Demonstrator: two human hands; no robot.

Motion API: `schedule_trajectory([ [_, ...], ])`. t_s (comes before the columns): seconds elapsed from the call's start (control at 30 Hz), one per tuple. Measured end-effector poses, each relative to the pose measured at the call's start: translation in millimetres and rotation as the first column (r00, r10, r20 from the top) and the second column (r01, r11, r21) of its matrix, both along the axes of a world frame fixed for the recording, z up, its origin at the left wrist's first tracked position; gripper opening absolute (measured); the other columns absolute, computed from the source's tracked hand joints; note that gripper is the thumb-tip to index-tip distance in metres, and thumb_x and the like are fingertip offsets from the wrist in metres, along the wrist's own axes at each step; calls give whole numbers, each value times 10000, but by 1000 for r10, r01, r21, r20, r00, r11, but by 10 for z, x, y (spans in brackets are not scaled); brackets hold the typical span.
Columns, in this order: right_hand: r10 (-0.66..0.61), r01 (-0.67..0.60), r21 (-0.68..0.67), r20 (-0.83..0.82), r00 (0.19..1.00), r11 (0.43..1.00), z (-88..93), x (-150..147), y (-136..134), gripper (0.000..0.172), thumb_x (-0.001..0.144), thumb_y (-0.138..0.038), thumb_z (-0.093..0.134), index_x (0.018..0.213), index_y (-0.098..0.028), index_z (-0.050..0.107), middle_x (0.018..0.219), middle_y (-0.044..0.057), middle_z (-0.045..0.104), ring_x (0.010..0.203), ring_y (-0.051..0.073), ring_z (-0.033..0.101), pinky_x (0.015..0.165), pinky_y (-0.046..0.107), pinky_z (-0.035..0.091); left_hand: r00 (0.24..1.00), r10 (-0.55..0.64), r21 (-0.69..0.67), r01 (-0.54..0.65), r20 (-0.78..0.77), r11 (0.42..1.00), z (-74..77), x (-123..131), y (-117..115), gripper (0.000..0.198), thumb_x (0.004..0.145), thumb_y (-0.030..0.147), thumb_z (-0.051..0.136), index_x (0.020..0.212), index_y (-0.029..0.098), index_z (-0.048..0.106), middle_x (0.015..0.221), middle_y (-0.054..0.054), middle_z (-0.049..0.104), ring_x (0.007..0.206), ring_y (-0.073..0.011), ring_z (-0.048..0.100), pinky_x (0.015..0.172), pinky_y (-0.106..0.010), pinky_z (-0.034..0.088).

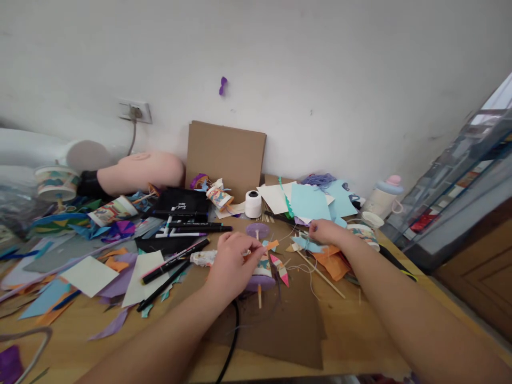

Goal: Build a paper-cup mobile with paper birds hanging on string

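Note:
My left hand (pixel 234 261) is closed in a pinch at the middle of the table, holding a small patterned paper-cup craft (pixel 262 269) that lies on its side with a thin wooden stick through it. My right hand (pixel 326 232) is closed a little to the right and farther back, its fingers pinched on something small beside a light blue paper shape (pixel 308 244); a thin white thread (pixel 306 269) trails below it. A purple paper disc (pixel 258 230) lies just behind the cup craft. A long wooden skewer (pixel 320 274) lies slanted below my right hand.
Brown cardboard sheet (pixel 280 325) lies under the work. Black markers (pixel 176 261), paper scraps (pixel 90 274) and a white thread spool (pixel 253 204) crowd the left and back. Cardboard (pixel 226 154) leans on the wall. Light blue paper (pixel 310 202), a lidded cup (pixel 384 197) and shelving (pixel 460 186) are at right.

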State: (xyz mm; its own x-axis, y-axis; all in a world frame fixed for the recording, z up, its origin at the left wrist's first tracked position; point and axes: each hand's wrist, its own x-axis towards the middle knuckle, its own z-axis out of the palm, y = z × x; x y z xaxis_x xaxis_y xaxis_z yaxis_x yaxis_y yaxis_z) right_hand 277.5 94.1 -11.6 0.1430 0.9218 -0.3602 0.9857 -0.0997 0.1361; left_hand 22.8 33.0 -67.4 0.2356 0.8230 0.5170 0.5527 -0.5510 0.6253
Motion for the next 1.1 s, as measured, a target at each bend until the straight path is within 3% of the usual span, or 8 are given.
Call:
schedule_trajectory([
  [0.17,11,-11,-20,-14,1000,1000,22,-16,-53,299,950,-336,591,1207,-184,604,1241,84,621,1030,230,642,865,429,559,1000,-8,-1,8,-1,1000,-1,3,14,169,878,282,589,735,224,659,750,3,706,771,-199,609,887,-398,351],
  [0.43,21,-54,219,149,989,974,93,-147,-332,331,947,-344,594,1232,-176,583,1239,90,618,1046,234,635,887,457,543,1000,-14,-15,14,4,1000,2,6,14,167,881,275,591,742,230,671,758,9,711,767,-195,613,899,-407,341],
  [0.53,25,-70,256,173,985,964,172,-170,-462,249,967,-207,524,1202,-178,601,1149,110,668,1037,242,645,844,386,500,1000,-19,-23,19,7,1000,-2,3,12,167,883,273,592,743,231,674,768,10,715,777,-194,615,905,-408,337],
  [0.67,13,-50,260,144,989,964,223,-39,-576,274,863,-88,552,1092,-214,635,1026,119,715,989,288,668,688,311,391,1000,-21,-31,21,11,999,2,3,10,179,884,281,594,728,228,663,763,11,712,785,-194,612,919,-412,333],
  [0.9,-23,40,393,-49,999,919,-58,297,-789,176,789,-222,665,945,-254,589,899,46,704,861,268,656,619,288,317,1000,-21,-37,22,13,999,24,9,-5,170,883,274,592,733,223,653,759,5,707,786,-199,609,920,-421,335],
  [1.1,21,175,569,-320,947,803,-335,332,-842,133,813,-265,591,926,-257,520,854,32,660,756,251,626,616,305,350,1000,-26,-40,26,8,999,9,14,0,162,884,250,602,734,222,655,780,12,719,808,-196,623,939,-418,325],
])
